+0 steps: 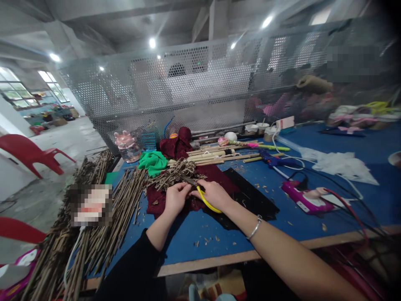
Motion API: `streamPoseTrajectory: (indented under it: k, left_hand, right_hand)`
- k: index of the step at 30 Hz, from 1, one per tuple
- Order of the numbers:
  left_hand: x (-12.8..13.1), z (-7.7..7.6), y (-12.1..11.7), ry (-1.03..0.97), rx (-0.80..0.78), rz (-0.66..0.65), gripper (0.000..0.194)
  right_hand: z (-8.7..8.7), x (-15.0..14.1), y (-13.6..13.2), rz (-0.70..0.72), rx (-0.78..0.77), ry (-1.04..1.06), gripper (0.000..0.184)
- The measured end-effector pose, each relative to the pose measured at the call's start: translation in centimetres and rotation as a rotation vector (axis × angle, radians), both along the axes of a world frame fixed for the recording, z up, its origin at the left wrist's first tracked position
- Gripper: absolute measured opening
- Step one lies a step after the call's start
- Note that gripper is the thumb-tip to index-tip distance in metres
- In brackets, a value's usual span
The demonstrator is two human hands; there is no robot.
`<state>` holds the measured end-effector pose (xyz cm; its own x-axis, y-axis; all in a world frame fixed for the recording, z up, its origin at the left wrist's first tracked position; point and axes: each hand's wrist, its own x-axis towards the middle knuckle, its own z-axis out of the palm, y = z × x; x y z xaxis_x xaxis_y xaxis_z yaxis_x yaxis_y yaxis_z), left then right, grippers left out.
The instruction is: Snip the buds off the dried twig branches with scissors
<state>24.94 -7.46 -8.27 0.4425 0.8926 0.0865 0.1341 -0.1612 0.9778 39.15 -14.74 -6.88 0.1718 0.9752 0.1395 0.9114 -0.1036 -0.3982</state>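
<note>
My right hand (213,195) is closed round yellow-handled scissors (208,204), their dark blades pointing up and left. Close by on the left, my left hand (176,198) is pinched at the fingertips near the blades; whatever it holds is too small to make out. Just beyond both hands lies a heap of short dry twigs (174,173). Beneath them a dark red cloth (216,177) is spread, with a black sheet (250,196) showing on its right.
Long dry stalks (117,217) lie in bundles along the left. A green cloth (153,163) and a pink bottle (128,146) stand behind. On the right are a purple power strip (307,198), a blue glue gun (272,159) and cables. A perforated metal screen (200,88) borders the back.
</note>
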Motion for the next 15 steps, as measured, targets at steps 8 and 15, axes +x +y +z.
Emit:
streamPoseTrajectory:
  k: [8, 15]
  left_hand:
    - [0.21, -0.29, 0.05, -0.070, -0.085, 0.015, 0.026]
    - [0.24, 0.24, -0.41, -0.078, -0.059, -0.005, 0.028]
  right_hand:
    - [0.63, -0.35, -0.44, 0.045, 0.057, -0.038, 0.057]
    - [0.42, -0.38, -0.22, 0.043, 0.074, -0.004, 0.047]
